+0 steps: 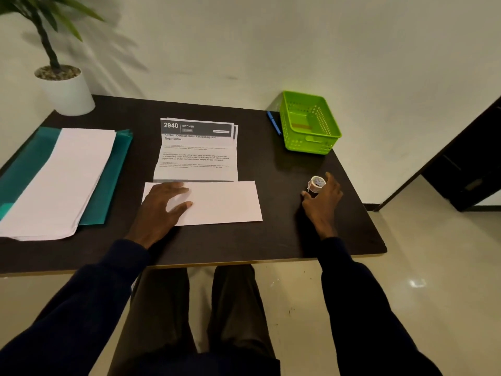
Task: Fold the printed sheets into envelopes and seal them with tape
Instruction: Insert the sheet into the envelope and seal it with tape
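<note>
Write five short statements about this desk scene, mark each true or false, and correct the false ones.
1. The left hand rests flat on the folded white sheet. True.
2. The right hand holds a pair of scissors. False: it grips a tape roll.
3. The blue pen lies inside the green basket. False: it lies on the table, just left of the basket.
4. The printed sheet lies on the far side of the folded white sheet. True.
5. The potted plant stands at the table's far right corner. False: it stands at the far left corner.
</note>
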